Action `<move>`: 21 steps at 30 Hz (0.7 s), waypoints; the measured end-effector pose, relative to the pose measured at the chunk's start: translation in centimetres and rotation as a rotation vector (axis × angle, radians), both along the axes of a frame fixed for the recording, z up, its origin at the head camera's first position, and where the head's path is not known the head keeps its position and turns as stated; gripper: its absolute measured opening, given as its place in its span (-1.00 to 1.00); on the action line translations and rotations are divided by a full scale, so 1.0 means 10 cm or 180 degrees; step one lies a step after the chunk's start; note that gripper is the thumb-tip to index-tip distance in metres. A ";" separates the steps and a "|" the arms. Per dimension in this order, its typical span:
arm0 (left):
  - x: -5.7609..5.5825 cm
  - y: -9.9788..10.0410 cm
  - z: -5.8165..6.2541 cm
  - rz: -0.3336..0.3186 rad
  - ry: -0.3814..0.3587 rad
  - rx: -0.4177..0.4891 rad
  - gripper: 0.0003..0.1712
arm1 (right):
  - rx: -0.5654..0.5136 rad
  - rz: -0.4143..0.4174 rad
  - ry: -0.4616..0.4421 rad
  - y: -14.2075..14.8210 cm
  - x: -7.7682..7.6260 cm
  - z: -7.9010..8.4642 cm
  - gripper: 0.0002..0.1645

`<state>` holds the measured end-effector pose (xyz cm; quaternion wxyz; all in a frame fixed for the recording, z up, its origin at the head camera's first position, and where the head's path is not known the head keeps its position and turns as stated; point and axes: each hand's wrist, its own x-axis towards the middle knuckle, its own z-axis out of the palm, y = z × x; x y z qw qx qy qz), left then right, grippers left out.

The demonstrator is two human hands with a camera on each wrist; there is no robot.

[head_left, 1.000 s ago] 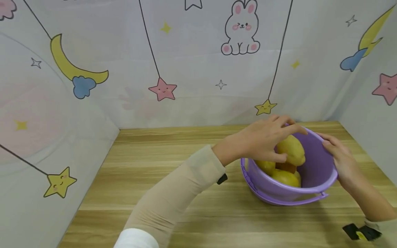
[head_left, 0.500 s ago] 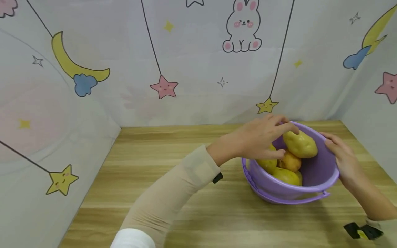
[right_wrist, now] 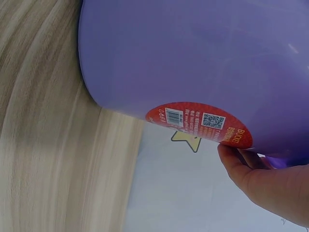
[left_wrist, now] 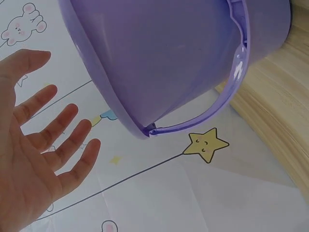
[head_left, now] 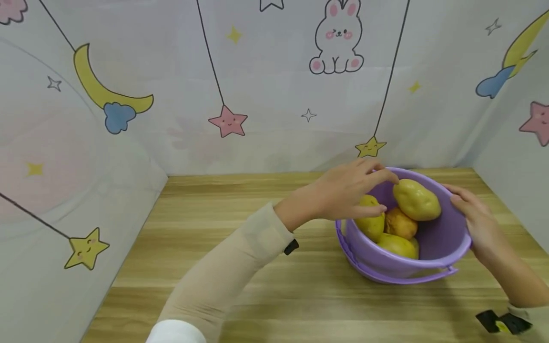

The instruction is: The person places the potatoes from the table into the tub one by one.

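Note:
A purple bucket [head_left: 448, 233] stands slightly tilted on the table, its handle hanging down at the front. Inside, a lumpy pale-yellow potato [head_left: 416, 200] lies on top, above a rounder orange-yellow item [head_left: 400, 224]. Yellow fruit-like pieces [head_left: 396, 245] lie lower and at the left; their exact kind is unclear. My left hand [head_left: 343, 193] hovers over the bucket's left rim, fingers spread and holding nothing. In the left wrist view, the left hand's fingers [left_wrist: 63, 130] are apart from the bucket. My right hand [head_left: 478, 224] grips the bucket's right rim, partly hidden behind the wall.
The wood-grain table [head_left: 266, 247] stretches to the left and front of the bucket. White cloth walls [head_left: 274, 85] with printed stars, moons and a rabbit close in the back and sides. A red label [right_wrist: 203, 121] is on the bucket's outer wall.
My left hand has let go of the potato and drawn back leftward. The potato now lies farther right in the bucket, uncovering the orange-yellow item. My right hand keeps its grip.

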<state>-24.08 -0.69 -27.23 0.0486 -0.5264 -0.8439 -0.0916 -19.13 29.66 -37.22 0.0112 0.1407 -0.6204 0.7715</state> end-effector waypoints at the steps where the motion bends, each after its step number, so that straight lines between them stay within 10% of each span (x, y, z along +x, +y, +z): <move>1: 0.00 -0.03 -0.01 0.0011 -0.0018 0.0016 -0.41 | -0.0023 0.0025 -0.0011 0.00 0.00 -0.01 -0.48; 21: -0.02 -0.54 -0.17 0.0257 -0.0133 0.0232 -0.26 | -0.0531 0.0999 -0.0299 0.32 -0.09 -0.06 -0.39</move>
